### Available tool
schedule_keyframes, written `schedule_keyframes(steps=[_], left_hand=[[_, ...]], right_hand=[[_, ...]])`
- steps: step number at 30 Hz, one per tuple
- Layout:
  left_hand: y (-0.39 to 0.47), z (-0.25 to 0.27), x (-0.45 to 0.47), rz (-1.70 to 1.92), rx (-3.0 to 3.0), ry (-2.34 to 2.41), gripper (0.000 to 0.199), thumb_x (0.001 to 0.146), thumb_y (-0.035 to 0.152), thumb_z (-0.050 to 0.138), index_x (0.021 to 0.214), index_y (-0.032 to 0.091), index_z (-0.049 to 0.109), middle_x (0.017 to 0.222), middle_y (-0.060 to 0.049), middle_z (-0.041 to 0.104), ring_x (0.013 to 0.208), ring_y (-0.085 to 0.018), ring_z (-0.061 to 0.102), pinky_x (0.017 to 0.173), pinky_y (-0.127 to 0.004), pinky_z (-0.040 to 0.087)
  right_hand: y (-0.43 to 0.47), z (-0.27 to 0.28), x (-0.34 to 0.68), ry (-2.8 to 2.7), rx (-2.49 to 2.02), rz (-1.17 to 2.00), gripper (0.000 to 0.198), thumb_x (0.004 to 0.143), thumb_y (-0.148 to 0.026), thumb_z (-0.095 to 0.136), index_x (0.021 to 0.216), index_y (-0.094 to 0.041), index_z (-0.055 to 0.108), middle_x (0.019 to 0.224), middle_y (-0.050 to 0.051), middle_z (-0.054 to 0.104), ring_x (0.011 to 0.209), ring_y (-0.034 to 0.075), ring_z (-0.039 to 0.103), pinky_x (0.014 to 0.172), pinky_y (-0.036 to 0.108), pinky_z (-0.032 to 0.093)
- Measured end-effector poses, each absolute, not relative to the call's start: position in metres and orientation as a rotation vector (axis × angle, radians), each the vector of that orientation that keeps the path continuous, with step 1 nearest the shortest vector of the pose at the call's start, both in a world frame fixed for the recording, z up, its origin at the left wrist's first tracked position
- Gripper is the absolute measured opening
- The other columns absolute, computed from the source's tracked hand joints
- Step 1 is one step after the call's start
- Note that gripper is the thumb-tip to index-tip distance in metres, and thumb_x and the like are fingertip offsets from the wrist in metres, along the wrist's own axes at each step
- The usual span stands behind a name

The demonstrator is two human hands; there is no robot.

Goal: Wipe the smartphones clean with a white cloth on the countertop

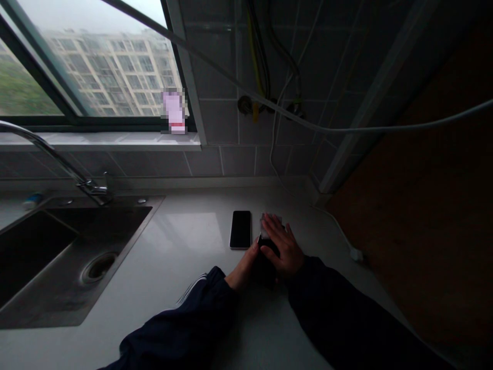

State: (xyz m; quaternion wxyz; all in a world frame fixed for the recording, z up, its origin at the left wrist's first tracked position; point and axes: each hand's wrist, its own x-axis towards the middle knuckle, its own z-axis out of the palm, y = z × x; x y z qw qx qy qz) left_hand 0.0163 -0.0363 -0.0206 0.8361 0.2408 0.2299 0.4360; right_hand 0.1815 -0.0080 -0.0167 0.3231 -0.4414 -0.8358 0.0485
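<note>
My left hand (244,266) grips the near left side of a dark flat thing, perhaps a phone (268,244), its thumb along the edge. Over its upper part lies a pale, thin, crumpled-looking piece (264,230), a cloth or film; I cannot tell which. My right hand (287,251) rests on top with fingers stretched flat over the pale piece and thumb apart. The right hand and shadow hide much of the held thing. Just left of the hands, a black-screened smartphone (241,229) lies face up on the white countertop (192,277).
At left is a steel sink (115,241) with a curved faucet (57,154). A white cable (339,221) with a plug (356,254) lies at right. Another cable (346,130) hangs across the view. Behind are a tiled wall (239,160) and a window (123,72).
</note>
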Motion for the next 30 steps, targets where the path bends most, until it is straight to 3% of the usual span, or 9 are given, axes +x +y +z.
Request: schedule_keyframes(steps=[4, 9, 13, 16, 22, 26, 30], left_hand=[[-0.037, -0.008, 0.019, 0.924, 0.467, 0.542, 0.057, 0.1, 0.047, 0.049, 0.148, 0.018, 0.053, 0.138, -0.014, 0.065, 0.127, -0.033, 0.061, 0.103, -0.042, 0.051], [-0.032, -0.005, 0.014, 0.985, 0.388, 0.499, 0.064, 0.101, 0.055, 0.04, 0.146, 0.013, 0.055, 0.132, -0.015, 0.068, 0.129, -0.03, 0.059, 0.112, -0.04, 0.042], [-0.025, -0.004, 0.007, 0.951, 0.266, 0.609, 0.075, 0.1, 0.065, 0.032, 0.135, 0.006, 0.062, 0.115, -0.018, 0.074, 0.118, -0.032, 0.067, 0.106, -0.041, 0.046], [-0.023, 0.0, 0.006, 0.97, 0.171, 0.674, 0.077, 0.099, 0.066, 0.03, 0.118, 0.002, 0.069, 0.096, -0.02, 0.076, 0.105, -0.032, 0.071, 0.098, -0.041, 0.051], [-0.026, 0.009, 0.009, 1.023, 0.135, 0.593, 0.067, 0.099, 0.066, 0.034, 0.098, 0.01, 0.07, 0.085, -0.015, 0.073, 0.092, -0.029, 0.073, 0.088, -0.039, 0.054], [-0.025, 0.008, 0.01, 1.026, 0.126, 0.57, 0.067, 0.098, 0.067, 0.034, 0.095, 0.011, 0.069, 0.079, -0.013, 0.071, 0.09, -0.029, 0.073, 0.087, -0.039, 0.055], [-0.025, 0.0, 0.007, 1.007, 0.156, 0.562, 0.064, 0.092, 0.071, 0.047, 0.097, 0.011, 0.07, 0.08, -0.012, 0.072, 0.09, -0.029, 0.073, 0.086, -0.039, 0.055]], right_hand=[[-0.008, -0.021, 0.181, -2.223, -1.123, 0.136, 0.062, 0.102, -0.05, 0.042, 0.159, -0.027, 0.031, 0.162, 0.011, 0.037, 0.154, 0.03, 0.028, 0.12, 0.069, 0.017], [-0.011, -0.02, 0.179, -2.299, -1.066, 0.259, 0.058, 0.101, -0.052, 0.044, 0.154, -0.028, 0.042, 0.158, 0.012, 0.045, 0.15, 0.031, 0.036, 0.118, 0.072, 0.015], [-0.017, -0.012, 0.178, -2.403, -0.909, 0.419, 0.056, 0.099, -0.055, 0.048, 0.147, -0.028, 0.051, 0.151, 0.011, 0.053, 0.145, 0.031, 0.044, 0.119, 0.072, 0.007], [-0.021, -0.004, 0.177, -2.449, -0.77, 0.538, 0.052, 0.098, -0.054, 0.051, 0.143, -0.027, 0.057, 0.147, 0.011, 0.057, 0.144, 0.029, 0.046, 0.122, 0.067, 0.009], [-0.026, 0.004, 0.177, -2.437, -0.689, 0.651, 0.046, 0.097, -0.052, 0.056, 0.136, -0.029, 0.063, 0.142, 0.01, 0.062, 0.142, 0.028, 0.049, 0.122, 0.065, 0.009], [-0.026, 0.005, 0.177, -2.436, -0.681, 0.667, 0.046, 0.096, -0.051, 0.056, 0.135, -0.028, 0.063, 0.143, 0.01, 0.061, 0.142, 0.029, 0.048, 0.121, 0.067, 0.008], [-0.028, 0.003, 0.174, -2.436, -0.654, 0.622, 0.047, 0.097, -0.052, 0.054, 0.135, -0.027, 0.063, 0.142, 0.009, 0.062, 0.143, 0.027, 0.048, 0.124, 0.063, 0.006]])
